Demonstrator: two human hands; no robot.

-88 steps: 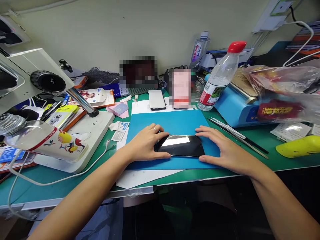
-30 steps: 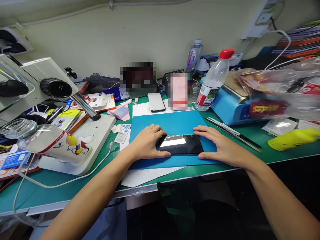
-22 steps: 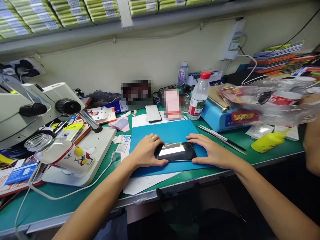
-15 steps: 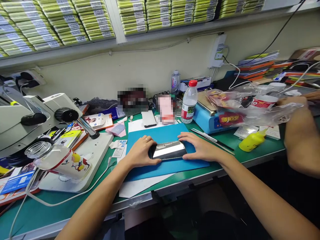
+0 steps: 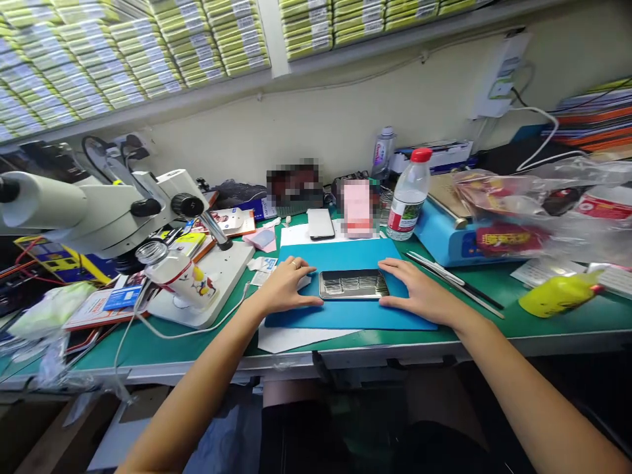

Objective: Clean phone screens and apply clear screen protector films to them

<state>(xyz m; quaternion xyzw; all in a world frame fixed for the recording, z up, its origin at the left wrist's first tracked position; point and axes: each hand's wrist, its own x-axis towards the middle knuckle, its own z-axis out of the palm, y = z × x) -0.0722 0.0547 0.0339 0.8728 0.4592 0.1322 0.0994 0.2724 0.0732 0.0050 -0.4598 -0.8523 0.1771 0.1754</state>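
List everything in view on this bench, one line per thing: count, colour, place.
phone: one, dark glossy screen, flat on the blue mat between both hands
blue mat: one, blue, middle of the bench
green bench top: one, green, under everything
second phone: one, pale, behind the mat
water bottle: one, clear with red cap, right rear of the mat
microscope: one, white, left side
glass jar: one, clear with cartoon label, on the microscope base
blue machine: one, blue, right of the bottle
yellow bottle: one, yellow, lying far right
stacked boxes: many, yellow-green, shelf above
left hand: at the phone's left end
right hand: at the phone's right end
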